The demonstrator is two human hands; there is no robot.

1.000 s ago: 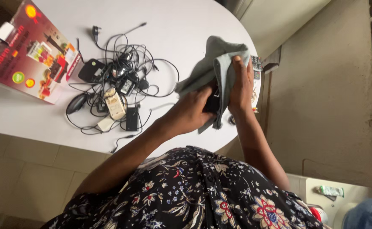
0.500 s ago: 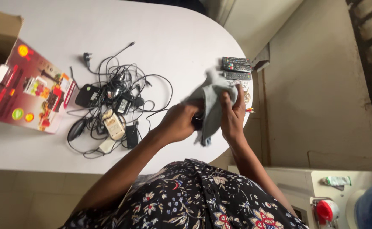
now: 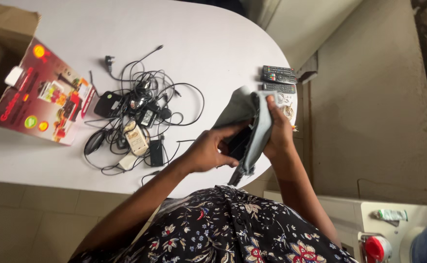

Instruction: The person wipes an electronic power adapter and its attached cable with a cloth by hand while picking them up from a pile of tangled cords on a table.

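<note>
head view: a soft grey cloth (image 3: 252,122) drapes over a flat dark device (image 3: 238,142) above the white oval tabletop's (image 3: 213,44) near edge. left hand (image 3: 208,148) grips the device, right hand (image 3: 277,131) pinches the cloth; tangled black cables (image 3: 142,112) and two slim remotes (image 3: 277,80) lie nearby.

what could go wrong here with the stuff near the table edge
The two remotes lie right at the table rim, so a swing of the grey cloth could knock them off. The dark device in the left hand is only partly gripped and might slip. The tangled cables could snag.
</note>
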